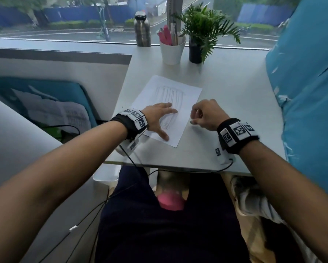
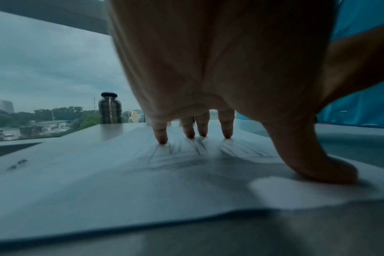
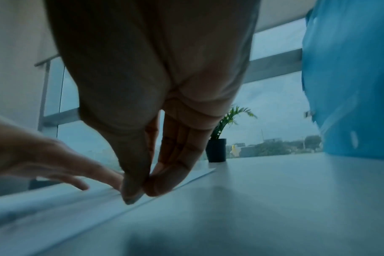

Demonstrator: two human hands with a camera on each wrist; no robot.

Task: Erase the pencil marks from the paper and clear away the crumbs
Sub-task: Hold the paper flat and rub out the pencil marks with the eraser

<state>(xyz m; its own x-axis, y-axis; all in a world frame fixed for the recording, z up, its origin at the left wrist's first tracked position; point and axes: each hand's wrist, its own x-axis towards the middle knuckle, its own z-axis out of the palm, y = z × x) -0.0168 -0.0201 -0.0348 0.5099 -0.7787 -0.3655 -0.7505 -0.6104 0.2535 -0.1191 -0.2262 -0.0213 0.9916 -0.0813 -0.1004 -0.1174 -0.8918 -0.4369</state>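
My left hand (image 1: 157,118) lies flat, fingers spread, on the paper (image 1: 186,92) at the table's (image 1: 235,103) near edge. My right hand (image 1: 207,114) pinches at its right margin; an eraser is not discernible. The sheet is thin and crease-prone: I pin it beside the pencil marks (image 1: 167,93).

No words, brand names or numbers can be read anywhere in these views. The wristbands (image 1: 136,118) carry square black-and-white coded markers, which are patterns and not letters. The paper (image 1: 167,103) bears only pencil marks (image 1: 168,93), strokes with no writing among them, and the white road marking (image 1: 116,30) outside the window is too blurred to read.
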